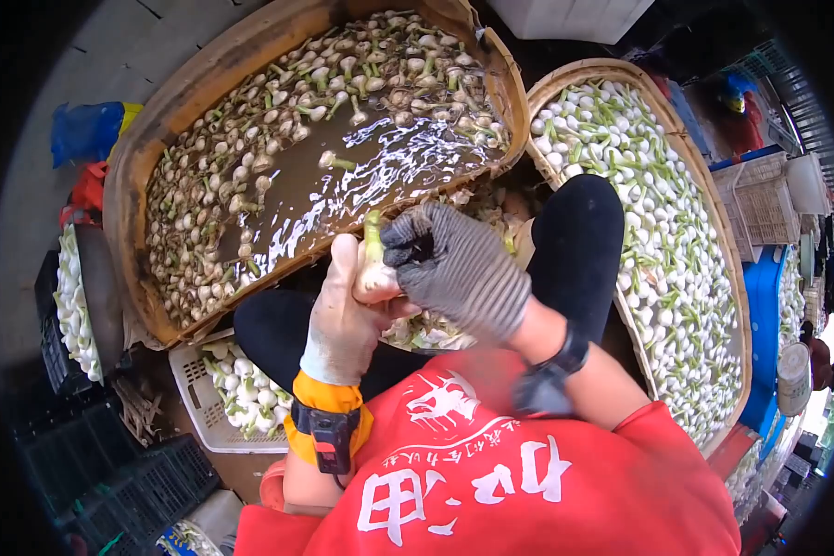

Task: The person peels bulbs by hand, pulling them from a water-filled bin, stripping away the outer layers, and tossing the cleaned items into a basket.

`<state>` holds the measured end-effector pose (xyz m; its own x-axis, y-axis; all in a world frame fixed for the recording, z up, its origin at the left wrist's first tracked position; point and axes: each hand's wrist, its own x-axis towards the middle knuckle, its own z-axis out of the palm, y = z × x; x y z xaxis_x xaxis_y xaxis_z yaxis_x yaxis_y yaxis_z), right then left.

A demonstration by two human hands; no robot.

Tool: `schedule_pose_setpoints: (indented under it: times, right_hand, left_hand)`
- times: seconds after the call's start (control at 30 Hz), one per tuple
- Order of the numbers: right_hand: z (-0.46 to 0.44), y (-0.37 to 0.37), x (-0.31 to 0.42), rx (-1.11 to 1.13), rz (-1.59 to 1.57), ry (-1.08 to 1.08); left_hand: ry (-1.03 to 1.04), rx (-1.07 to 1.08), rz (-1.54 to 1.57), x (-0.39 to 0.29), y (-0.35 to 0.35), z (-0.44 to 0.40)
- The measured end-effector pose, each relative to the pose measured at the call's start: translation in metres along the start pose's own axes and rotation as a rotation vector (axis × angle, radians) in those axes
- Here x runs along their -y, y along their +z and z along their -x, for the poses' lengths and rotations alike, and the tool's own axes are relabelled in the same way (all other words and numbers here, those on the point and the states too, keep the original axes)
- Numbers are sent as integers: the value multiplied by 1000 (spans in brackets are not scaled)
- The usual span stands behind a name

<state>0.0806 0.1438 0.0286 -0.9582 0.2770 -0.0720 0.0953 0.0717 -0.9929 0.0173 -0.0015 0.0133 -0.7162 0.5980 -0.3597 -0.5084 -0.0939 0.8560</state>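
Note:
Above my lap, a garlic bulb (374, 271) with a short green stem points upward. My left hand (343, 320), in a whitish glove, is closed around its lower left side, thumb along the bulb. My right hand (454, 269), in a grey striped glove with darkened fingertips, has its fingers curled in and pressed against the bulb's right side near the stem. Whether anything else sits inside those curled fingers is hidden. Below the hands, peeled skins and trimmings (435, 329) lie between my knees.
A large wooden tub (125, 199) of murky water with many unpeeled bulbs stands ahead. To the right, a long woven basket (737, 324) is full of white peeled bulbs. At the lower left is a white plastic basket (195, 394) holding bulbs, near dark crates (148, 486).

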Motion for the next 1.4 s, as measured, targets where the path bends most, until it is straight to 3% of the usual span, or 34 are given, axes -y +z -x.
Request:
schedule_pose_setpoints:
  times: [0.03,0.1,0.17,0.2,0.23,0.27,0.37,0.43,0.5,0.57,0.6,0.67,0.7,0.9,0.97,1.0,1.1,1.13,1.2,1.23,1.27,1.3,1.37,1.4]
  right_hand:
    - [0,0,2,2,0,-2]
    - [-2,-3,5,-141,47,-189]
    - [-20,-26,17,-362,453,-359]
    - [-31,-36,16,-585,552,-369]
    - [-39,-49,15,-705,440,-427]
    - [-55,-73,-8,-862,649,-412]
    - [-47,-79,-32,-548,593,-26]
    - [-18,-54,-39,-302,312,-155]
    - [3,-30,-22,-241,54,-63]
    - [8,-21,-14,-171,103,-111]
    - [8,-18,-5,-177,99,-108]
    - [8,-16,21,2,560,-1]
    - [8,-13,29,41,567,11]
    - [8,-14,9,0,441,-69]
    - [10,-21,9,74,85,-2]
    - [12,-24,9,82,4,-3]
    - [7,-30,-8,32,-184,-11]
    - [5,-34,3,27,-12,-7]
    - [-5,-38,-9,-257,-57,-181]
    - [-8,-55,-5,-346,-236,-133]
    - [-9,-78,-6,-497,19,-132]
    - [-16,-94,-9,-719,-149,-110]
    - [-21,-145,-28,-1051,556,-263]
    - [-22,-155,-25,-1122,590,-207]
  left_hand:
    - [-173,30,181,-8,-1,3]
    - [-218,323,-216,-26,-5,4]
    - [-217,300,-136,-36,9,18]
    - [-181,311,-147,-33,11,19]
    - [-143,320,-158,-31,10,20]
    - [-136,319,-159,-29,7,22]
    - [-150,307,14,-29,-2,29]
    - [-72,209,-127,-28,5,32]
    - [7,166,-82,-17,7,32]
    - [-19,127,-388,-25,9,33]
    - [-61,75,-393,-30,18,37]
    - [-64,38,-408,-20,16,33]
    - [-62,-7,-417,-16,15,31]
    - [-66,-90,-284,-5,4,18]
    - [274,-104,-141,3,-1,3]
    - [202,-192,69,6,2,5]
    - [55,262,516,-5,-24,-1]
    - [47,209,560,-7,-20,0]
    - [30,119,651,-20,-6,1]
    - [39,218,702,-22,-11,-3]
    - [16,274,572,-20,-22,-11]
    - [-5,324,444,-18,-31,-17]
    - [-209,221,-277,-20,-32,-24]
    - [-23,309,-695,-9,-40,-34]
